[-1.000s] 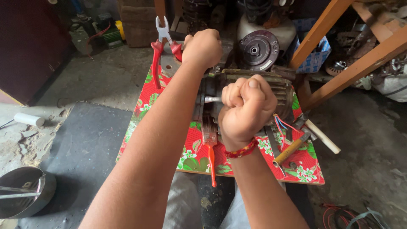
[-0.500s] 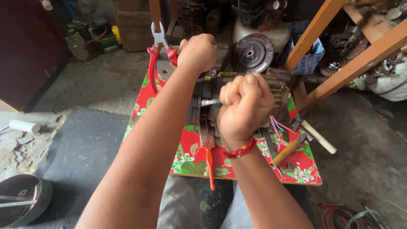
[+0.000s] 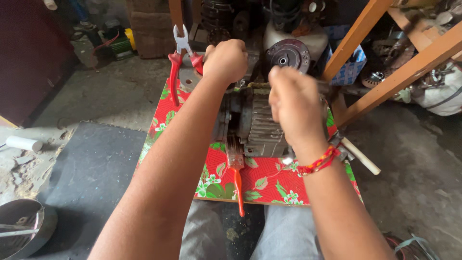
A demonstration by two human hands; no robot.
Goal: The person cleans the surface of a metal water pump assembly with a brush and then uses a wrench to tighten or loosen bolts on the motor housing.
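A grey finned electric motor point(image 3: 260, 127) lies on a small table covered with a red flowered cloth point(image 3: 269, 180). My left hand point(image 3: 225, 60) is a closed fist gripping the motor's far end, with its knuckles beside red-handled pliers point(image 3: 179, 53). My right hand point(image 3: 293, 103), blurred by motion, hovers over the motor's right side with its back toward me and its fingers curled. What it holds is hidden. A red thread bracelet point(image 3: 317, 162) circles that wrist. A red-handled brush point(image 3: 237, 168) lies against the motor's near side.
A round black disc part point(image 3: 288, 55) stands behind the motor. A pale wooden handle point(image 3: 361, 156) sticks out at the table's right edge. Orange wooden beams point(image 3: 365, 29) slant at the right, with a blue basket point(image 3: 349, 67) beneath. A metal bowl point(image 3: 19, 231) sits on the floor lower left.
My right hand, a fist around a silver-shafted tool at the motor's middle, has swung right and turned its back to me. My left hand has kept its grip.
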